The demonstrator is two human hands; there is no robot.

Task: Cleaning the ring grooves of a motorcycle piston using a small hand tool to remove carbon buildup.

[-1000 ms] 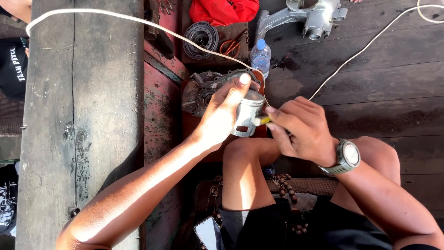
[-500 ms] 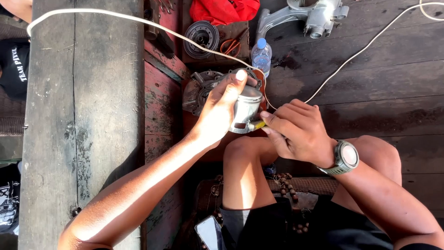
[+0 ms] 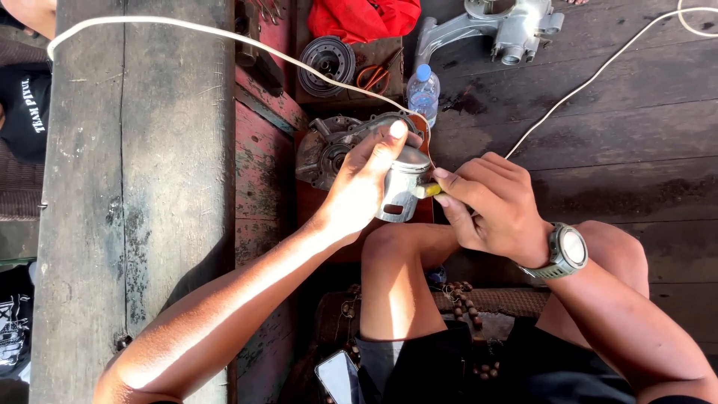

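The left hand reaches in from the near left, fingers wrapped around a grey metal piston held above the knee. The right hand, wrist bent and wearing a watch, is curled tight on a yellow-handled tool touching the piston's right side. Just beyond lie an engine casing, a plastic bottle and a white cord.

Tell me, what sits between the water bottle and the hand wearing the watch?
In the head view, the white cord runs across the dark floorboards between the water bottle and the right hand; otherwise only bare boards show.
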